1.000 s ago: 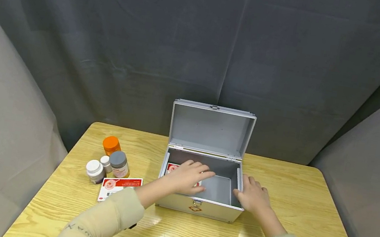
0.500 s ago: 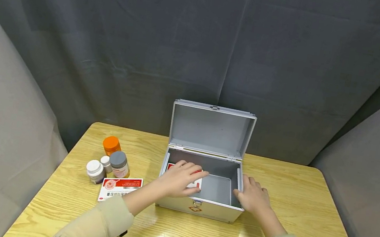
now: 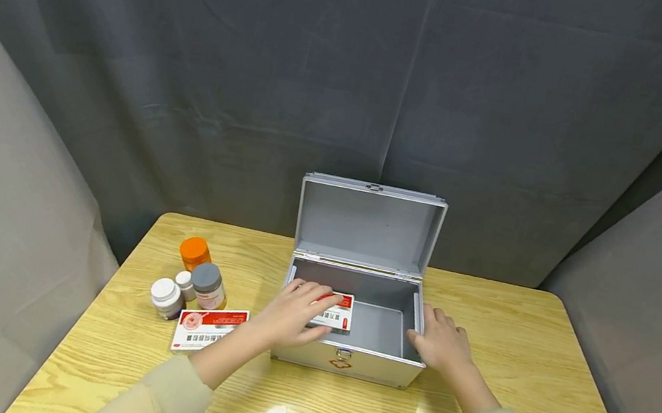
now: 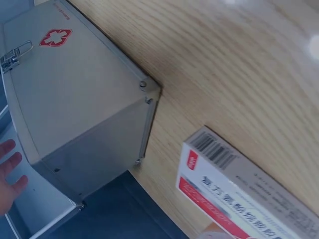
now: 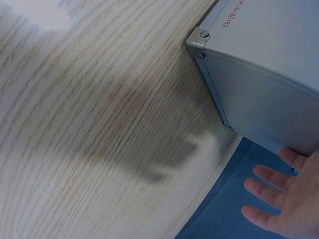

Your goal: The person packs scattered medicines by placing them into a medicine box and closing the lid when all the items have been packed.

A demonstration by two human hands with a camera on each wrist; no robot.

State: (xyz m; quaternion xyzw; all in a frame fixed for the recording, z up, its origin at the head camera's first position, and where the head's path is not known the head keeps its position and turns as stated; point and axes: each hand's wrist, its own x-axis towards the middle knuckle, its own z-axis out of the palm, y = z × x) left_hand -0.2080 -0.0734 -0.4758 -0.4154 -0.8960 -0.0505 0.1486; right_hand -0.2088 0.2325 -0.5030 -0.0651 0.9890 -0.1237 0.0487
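Observation:
My left hand (image 3: 288,315) hovers over the left side of an open silver first-aid case (image 3: 313,357), its fingers spread and relaxed. Beneath it, a red-and-white medicine box (image 3: 339,316) lies inside the case, partly covered by the fingers. My right hand (image 3: 444,341) is at the case's right rim, thumb over the edge. In the right wrist view that hand's fingers (image 5: 269,194) are extended beside the outer wall, one touching it. A second medicine box (image 4: 234,199) lies on the table left of the case, partly behind my left forearm in the head view.
Back left on the wooden table (image 3: 537,383) stand an orange-capped bottle (image 3: 194,253), a grey-capped bottle (image 3: 208,286), a small white bottle (image 3: 184,282) and a larger white-capped bottle (image 3: 165,298). The case's raised lid (image 3: 369,227) stands upright before a grey curtain (image 3: 273,82).
My left hand has moved left within the case's opening, uncovering the right part of the medicine box inside. The right hand has stayed at the rim.

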